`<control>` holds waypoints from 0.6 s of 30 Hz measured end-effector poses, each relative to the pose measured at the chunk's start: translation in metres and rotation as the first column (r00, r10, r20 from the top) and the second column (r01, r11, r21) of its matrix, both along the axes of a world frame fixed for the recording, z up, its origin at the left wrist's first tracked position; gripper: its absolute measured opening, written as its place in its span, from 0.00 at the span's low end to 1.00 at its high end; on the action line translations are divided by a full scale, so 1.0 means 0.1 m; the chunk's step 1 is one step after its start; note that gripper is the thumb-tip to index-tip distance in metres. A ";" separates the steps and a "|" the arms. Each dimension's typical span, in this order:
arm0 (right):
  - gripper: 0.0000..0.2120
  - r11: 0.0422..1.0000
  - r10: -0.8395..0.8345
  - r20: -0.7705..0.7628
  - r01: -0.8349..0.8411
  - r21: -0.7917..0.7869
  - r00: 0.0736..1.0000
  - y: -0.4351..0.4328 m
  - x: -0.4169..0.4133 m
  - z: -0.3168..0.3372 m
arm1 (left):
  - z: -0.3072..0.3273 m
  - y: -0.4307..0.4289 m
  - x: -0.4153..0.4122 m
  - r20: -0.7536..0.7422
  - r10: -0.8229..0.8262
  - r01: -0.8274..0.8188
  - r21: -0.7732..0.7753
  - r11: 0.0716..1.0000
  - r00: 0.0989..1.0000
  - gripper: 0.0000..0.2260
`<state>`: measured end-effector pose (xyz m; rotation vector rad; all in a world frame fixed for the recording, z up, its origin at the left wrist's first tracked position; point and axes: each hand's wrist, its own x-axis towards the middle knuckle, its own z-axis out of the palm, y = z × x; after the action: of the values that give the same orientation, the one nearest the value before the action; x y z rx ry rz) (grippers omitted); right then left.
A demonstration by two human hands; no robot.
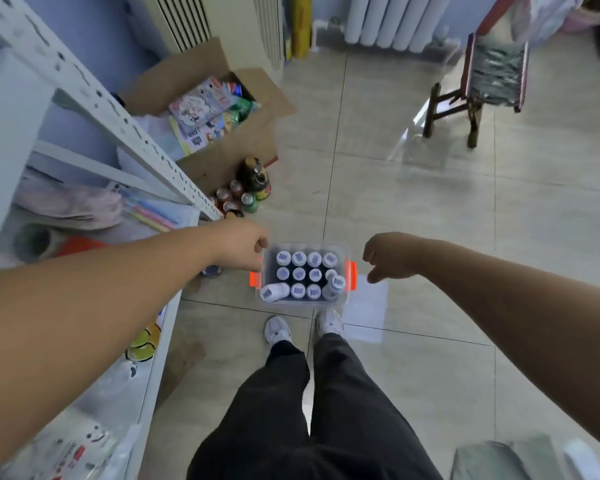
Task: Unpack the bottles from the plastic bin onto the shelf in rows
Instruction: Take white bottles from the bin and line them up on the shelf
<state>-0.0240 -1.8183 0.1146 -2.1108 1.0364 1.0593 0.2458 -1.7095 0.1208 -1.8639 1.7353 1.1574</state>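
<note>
A clear plastic bin [346,251] with orange latches stands on the tiled floor just ahead of my feet. It holds several white-capped bottles [298,274] in rows; two at the near side lie tilted. My left hand [245,249] is at the bin's left edge, fingers curled, touching or almost touching the rim. My right hand [390,256] hangs a little to the right of the bin, fingers curled, holding nothing. The white metal shelf [125,129] rises on my left.
A open cardboard box [219,112] of colourful packets sits by the shelf, with cans and a dark bottle [253,174] on the floor before it. A wooden stool [465,102] stands far right. A white sheet [368,313] lies right of the bin. Bags fill the lower shelf.
</note>
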 end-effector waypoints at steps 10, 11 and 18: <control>0.18 0.994 0.041 -0.042 -0.037 0.104 0.998 0.05 -0.02 -1.49 | -1.45 0.11 -0.09 -0.022 0.012 -0.008 0.176 0.984 1.000 0.22; 0.17 0.996 0.045 -0.026 -0.043 0.078 0.999 0.07 -0.02 -1.64 | -1.60 0.15 -0.11 -0.006 0.002 -0.001 0.172 0.985 1.000 0.22; 0.19 0.972 0.224 0.050 -0.219 -0.089 0.973 0.30 0.02 -2.53 | -2.50 0.42 -0.29 0.027 -0.084 0.080 0.111 0.991 0.996 0.12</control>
<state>-0.0225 -1.7879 -0.1379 -2.3535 0.8443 1.0654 0.2171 -1.6676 -0.1291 -1.7212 1.6791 1.1617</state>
